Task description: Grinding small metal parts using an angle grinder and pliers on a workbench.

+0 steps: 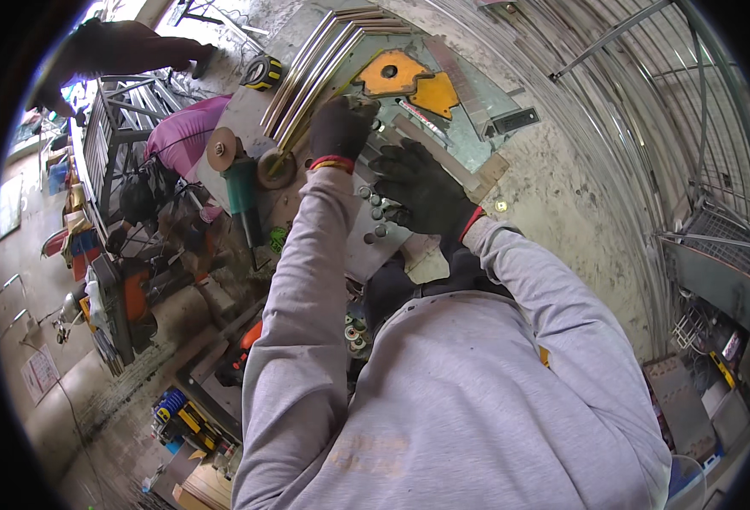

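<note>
My left hand, in a black glove with a red cuff, is curled closed over the metal table. What its fingers hold is hidden. Close by on its left lie several bent metal tubes. My right hand, gloved the same way, has its fingers apart above a flat metal bar. Near its fingertips stand several small round metal pieces. Beyond both hands are two orange magnetic squares and a white and red marker.
On the left lie a green angle grinder and a yellow and black tape measure. A person in a pink top bends low beside the table; another person stands behind. Long metal rods and a wire rack line the right.
</note>
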The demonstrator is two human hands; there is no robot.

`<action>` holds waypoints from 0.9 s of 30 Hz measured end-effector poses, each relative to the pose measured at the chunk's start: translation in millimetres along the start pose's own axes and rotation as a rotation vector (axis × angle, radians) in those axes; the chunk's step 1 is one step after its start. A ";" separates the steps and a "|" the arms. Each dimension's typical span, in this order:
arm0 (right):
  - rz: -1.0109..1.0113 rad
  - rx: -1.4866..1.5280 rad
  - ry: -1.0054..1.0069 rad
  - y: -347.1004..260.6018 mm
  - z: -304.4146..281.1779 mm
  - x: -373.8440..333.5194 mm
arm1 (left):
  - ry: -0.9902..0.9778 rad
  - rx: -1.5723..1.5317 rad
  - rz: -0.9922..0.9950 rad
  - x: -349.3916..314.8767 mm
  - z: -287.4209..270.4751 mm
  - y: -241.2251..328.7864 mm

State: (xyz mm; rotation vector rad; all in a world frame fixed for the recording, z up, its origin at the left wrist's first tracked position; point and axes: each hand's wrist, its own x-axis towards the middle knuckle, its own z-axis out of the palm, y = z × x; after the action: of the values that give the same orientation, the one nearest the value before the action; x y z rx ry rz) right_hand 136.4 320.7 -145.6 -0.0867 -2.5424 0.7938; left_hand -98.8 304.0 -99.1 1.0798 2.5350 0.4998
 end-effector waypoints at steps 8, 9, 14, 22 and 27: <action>0.036 -0.070 -0.085 -7.8 -4.9 4.6 | -0.055 0.272 0.051 -15.9 -14.8 -25.5; 0.035 -0.071 -0.088 -6.5 -5.7 3.4 | -0.049 0.249 0.128 -16.3 -12.9 -18.1; 0.033 -0.038 -0.060 -8.0 -5.7 3.4 | -0.183 0.236 0.251 -10.8 -24.6 -18.5; 0.015 -0.089 -0.115 -3.4 -0.1 2.6 | -0.025 0.195 0.221 -23.2 -6.9 11.6; 0.028 -0.079 -0.064 -3.0 -0.2 1.7 | 0.070 0.132 0.259 -49.8 -26.9 -5.8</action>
State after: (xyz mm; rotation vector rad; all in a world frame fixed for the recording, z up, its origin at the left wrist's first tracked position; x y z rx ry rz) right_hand 135.3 318.6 -143.1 -0.1243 -2.6379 0.7177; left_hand -81.6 258.5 -69.6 1.4749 2.5309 0.4473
